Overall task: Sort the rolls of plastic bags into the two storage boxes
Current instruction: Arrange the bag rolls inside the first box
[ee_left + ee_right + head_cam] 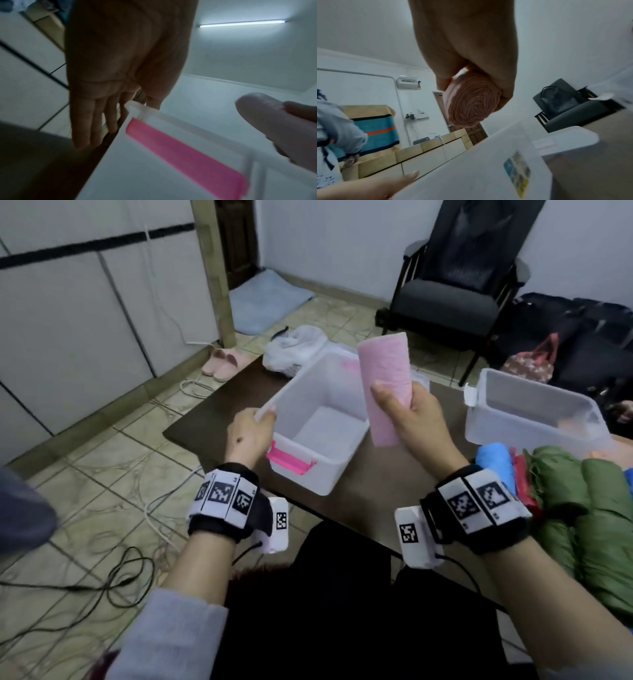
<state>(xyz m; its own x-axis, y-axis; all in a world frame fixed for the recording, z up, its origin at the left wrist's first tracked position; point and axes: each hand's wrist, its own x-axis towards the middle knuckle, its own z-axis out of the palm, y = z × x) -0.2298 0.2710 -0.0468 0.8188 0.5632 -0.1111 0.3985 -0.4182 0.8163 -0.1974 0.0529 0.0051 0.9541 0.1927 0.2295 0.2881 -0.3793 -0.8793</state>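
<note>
My right hand (407,412) grips a pink roll of plastic bags (385,385) by its lower half and holds it tilted over the near-right side of the left storage box (308,392). In the right wrist view the roll's coiled end (472,102) sticks out below my fingers (467,47). That box is translucent white with a pink latch (289,462) and shows a bare bottom. My left hand (253,429) holds its near-left rim, thumb over the edge, fingers (96,115) straight down the outside wall (154,169). The second box (513,433) stands on the right.
Green (582,498), blue (496,460) and red rolls are piled at the table's right end. A white plastic bag (294,347) lies behind the left box. A dark chair (455,292), bags and slippers (222,361) sit on the floor beyond, cables at left.
</note>
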